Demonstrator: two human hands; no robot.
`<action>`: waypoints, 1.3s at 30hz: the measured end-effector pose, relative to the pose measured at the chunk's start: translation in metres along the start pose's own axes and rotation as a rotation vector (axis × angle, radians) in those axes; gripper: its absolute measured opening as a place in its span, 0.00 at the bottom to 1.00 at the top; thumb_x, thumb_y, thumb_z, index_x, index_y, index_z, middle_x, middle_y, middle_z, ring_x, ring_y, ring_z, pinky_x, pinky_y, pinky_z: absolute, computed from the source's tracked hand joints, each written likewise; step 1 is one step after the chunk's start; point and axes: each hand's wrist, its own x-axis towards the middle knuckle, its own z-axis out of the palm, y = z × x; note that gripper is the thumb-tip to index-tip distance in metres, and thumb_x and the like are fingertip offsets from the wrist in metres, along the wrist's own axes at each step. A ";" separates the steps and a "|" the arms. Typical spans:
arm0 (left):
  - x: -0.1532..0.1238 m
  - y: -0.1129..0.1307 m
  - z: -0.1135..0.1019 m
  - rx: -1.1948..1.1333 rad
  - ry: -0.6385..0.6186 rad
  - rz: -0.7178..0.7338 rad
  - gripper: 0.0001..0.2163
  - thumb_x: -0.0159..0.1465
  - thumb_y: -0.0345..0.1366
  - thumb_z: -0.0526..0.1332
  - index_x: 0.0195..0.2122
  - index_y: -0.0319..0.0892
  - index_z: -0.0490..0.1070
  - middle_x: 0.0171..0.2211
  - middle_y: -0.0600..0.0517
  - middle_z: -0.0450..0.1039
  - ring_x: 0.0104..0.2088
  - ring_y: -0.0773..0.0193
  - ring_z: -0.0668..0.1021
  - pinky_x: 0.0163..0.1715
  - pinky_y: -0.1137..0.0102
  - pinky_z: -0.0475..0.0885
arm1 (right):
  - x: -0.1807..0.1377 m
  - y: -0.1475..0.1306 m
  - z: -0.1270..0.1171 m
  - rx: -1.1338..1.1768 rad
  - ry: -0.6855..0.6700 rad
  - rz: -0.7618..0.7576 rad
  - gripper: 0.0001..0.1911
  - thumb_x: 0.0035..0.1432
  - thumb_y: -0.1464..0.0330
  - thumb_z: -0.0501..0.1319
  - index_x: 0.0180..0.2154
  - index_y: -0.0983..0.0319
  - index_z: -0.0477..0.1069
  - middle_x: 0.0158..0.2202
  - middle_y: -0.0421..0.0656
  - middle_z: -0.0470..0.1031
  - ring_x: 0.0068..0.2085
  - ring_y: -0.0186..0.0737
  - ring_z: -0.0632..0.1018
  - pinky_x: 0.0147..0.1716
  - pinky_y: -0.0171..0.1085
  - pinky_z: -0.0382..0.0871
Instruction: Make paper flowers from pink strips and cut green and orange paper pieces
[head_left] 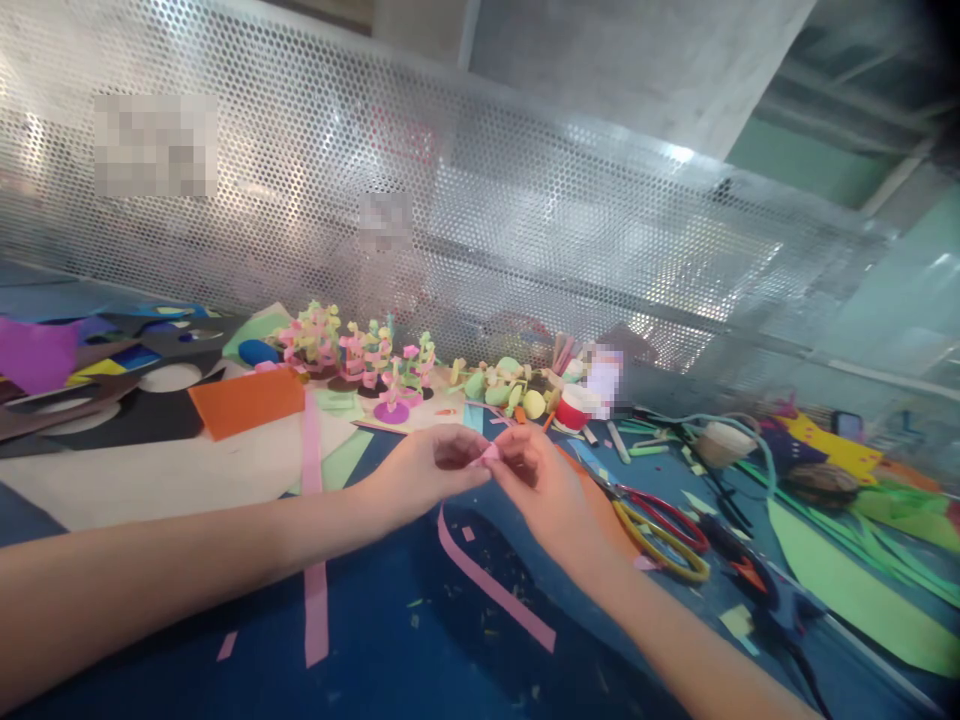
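Above the middle of the blue table, my left hand (442,462) and my right hand (536,470) meet at the fingertips. Both pinch one small folded piece of pink paper (490,453), partly covered by the fingers. A curved pink paper strip (487,575) lies just below the hands; I cannot tell whether it joins the folded piece. Another pink strip (316,610) runs straight under my left forearm. Close to my right forearm rest scissors (660,530) with red and yellow handles.
Small pink, green and yellow paper decorations (367,355) stand at the back. An orange sheet (247,403) and cream paper (165,470) lie left. At right are a glue gun (757,575), its cord, a green sheet (855,580) and a red-and-white cup (574,407). A perforated metal screen (480,220) rises behind.
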 end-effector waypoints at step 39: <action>-0.004 -0.004 -0.008 0.212 0.009 0.022 0.07 0.58 0.39 0.60 0.32 0.41 0.70 0.25 0.55 0.70 0.27 0.68 0.71 0.29 0.74 0.64 | 0.010 -0.011 -0.017 0.114 -0.260 0.183 0.05 0.55 0.66 0.59 0.31 0.60 0.72 0.28 0.38 0.75 0.31 0.35 0.76 0.35 0.36 0.70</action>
